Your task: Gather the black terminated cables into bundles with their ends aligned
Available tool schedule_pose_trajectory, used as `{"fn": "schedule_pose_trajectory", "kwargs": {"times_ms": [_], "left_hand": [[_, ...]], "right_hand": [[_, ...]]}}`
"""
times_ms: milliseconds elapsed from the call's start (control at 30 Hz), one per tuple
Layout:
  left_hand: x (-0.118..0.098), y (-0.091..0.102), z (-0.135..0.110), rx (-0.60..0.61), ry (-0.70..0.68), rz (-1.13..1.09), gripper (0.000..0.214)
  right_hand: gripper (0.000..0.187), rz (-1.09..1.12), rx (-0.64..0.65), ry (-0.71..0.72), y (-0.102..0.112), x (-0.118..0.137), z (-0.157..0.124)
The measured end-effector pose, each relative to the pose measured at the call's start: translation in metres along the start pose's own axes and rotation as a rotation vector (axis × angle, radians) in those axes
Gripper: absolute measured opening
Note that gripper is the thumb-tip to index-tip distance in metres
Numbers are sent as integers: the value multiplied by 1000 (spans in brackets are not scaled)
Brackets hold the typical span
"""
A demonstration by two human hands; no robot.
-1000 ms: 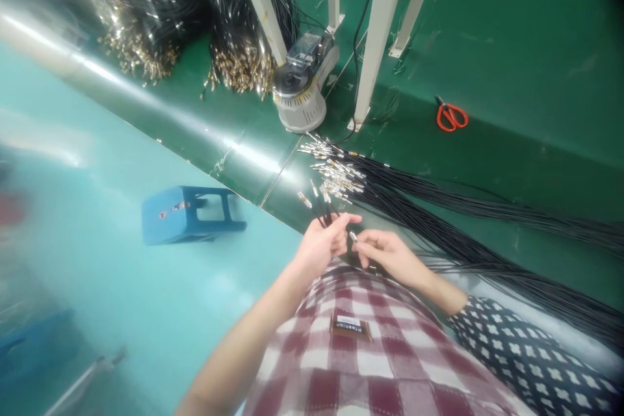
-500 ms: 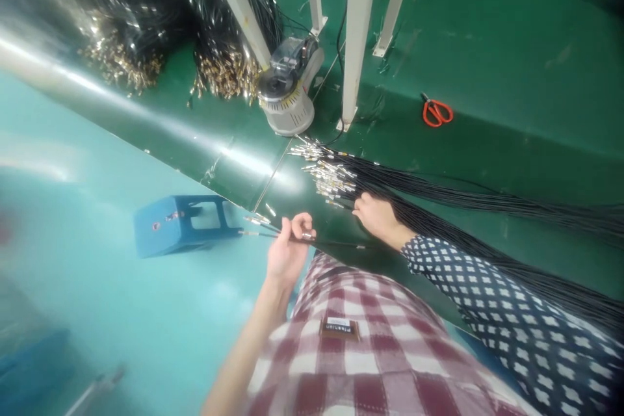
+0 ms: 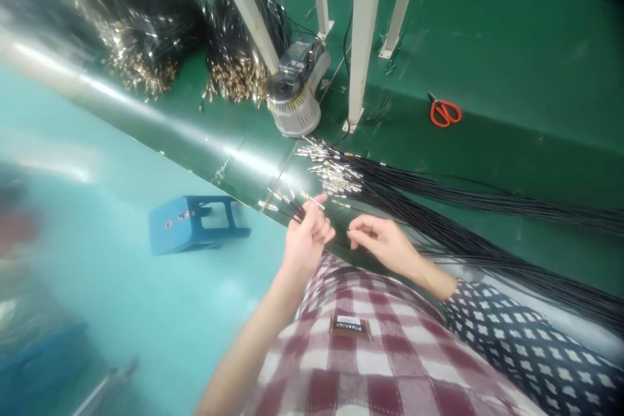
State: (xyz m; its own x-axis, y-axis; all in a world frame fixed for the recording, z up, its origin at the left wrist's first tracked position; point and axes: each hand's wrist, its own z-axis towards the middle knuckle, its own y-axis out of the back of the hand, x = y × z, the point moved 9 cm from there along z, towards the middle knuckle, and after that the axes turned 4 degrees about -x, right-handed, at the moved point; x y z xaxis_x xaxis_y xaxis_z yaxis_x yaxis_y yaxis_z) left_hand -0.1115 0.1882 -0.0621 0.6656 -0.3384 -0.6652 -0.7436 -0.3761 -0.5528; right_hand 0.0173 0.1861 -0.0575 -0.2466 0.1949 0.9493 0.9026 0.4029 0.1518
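My left hand (image 3: 311, 234) is closed around several black cables (image 3: 296, 209), near the green table's front edge. Their silvery connector ends fan out to the upper left, beyond the thumb. To its right, my right hand (image 3: 383, 240) pinches thumb and forefinger together on what looks like a thin black cable (image 3: 349, 231), mostly hidden by the fingers. Just beyond both hands lies a pile of metal connector ends (image 3: 341, 179). From it long bundles of black cable (image 3: 463, 234) run off to the right.
A grey and white round tape dispenser (image 3: 295, 104) stands behind the connectors, among white metal legs (image 3: 363, 45). Orange-handled scissors (image 3: 445, 112) lie at the right. Bundled cables with brassy ends (image 3: 238, 78) sit at the back left. A blue stool (image 3: 175, 224) is on the floor.
My right hand has drawn back from the cable bundle toward me. My left hand has moved up and right, its fingers closing further around the cables, whose ends now point up more.
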Motion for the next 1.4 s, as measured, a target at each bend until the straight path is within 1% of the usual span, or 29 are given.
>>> {"fn": "schedule_pose_trajectory", "kwargs": {"times_ms": [100,200,267,333,400,467,533,600,667,733,833,933,1000,1100,1200,1267,1333,1400], "left_hand": [[10,1,-2,-28,33,108,24],[25,-1,-8,17,129,207,27],[24,-2,-9,36,135,150,32],[16,-2,-8,33,102,66,33],[13,-2,-6,36,98,50,30],[13,-2,-5,47,110,79,27],[14,-3,-6,55,114,108,27],[14,-3,-6,51,107,135,29],[12,-2,-7,41,99,150,29],[10,-2,-8,36,91,131,29],[10,-1,-8,37,105,99,28],[14,-1,-9,45,136,97,31],[16,-2,-11,49,147,95,34],[19,-3,-13,48,163,109,37],[22,2,-12,25,179,135,39],[22,10,-11,-3,173,127,42],[20,21,-8,-54,159,86,43],[17,33,-6,-117,132,31,40]], "right_hand": [[23,111,15,-32,-5,-2,1],[27,207,27,-55,-7,-1,2],[28,217,31,-77,-8,-1,1],[28,203,48,-103,-7,-1,-1],[28,171,93,-119,-9,-1,-4],[28,53,100,-113,-8,1,-4],[25,-129,18,-55,-1,10,0],[21,-268,-82,43,2,22,3],[19,-323,-92,103,-2,27,3],[22,-373,-46,120,-7,23,-2],[23,-400,8,136,-6,10,-16],[24,-344,34,153,-4,6,-25],[25,-326,35,158,-7,8,-25],[28,-333,52,149,-18,11,-21],[31,-377,79,139,-23,9,-19],[30,-425,99,120,-16,1,-22],[28,-499,127,97,-1,-11,-25],[29,-583,175,74,16,-24,-23]]}}
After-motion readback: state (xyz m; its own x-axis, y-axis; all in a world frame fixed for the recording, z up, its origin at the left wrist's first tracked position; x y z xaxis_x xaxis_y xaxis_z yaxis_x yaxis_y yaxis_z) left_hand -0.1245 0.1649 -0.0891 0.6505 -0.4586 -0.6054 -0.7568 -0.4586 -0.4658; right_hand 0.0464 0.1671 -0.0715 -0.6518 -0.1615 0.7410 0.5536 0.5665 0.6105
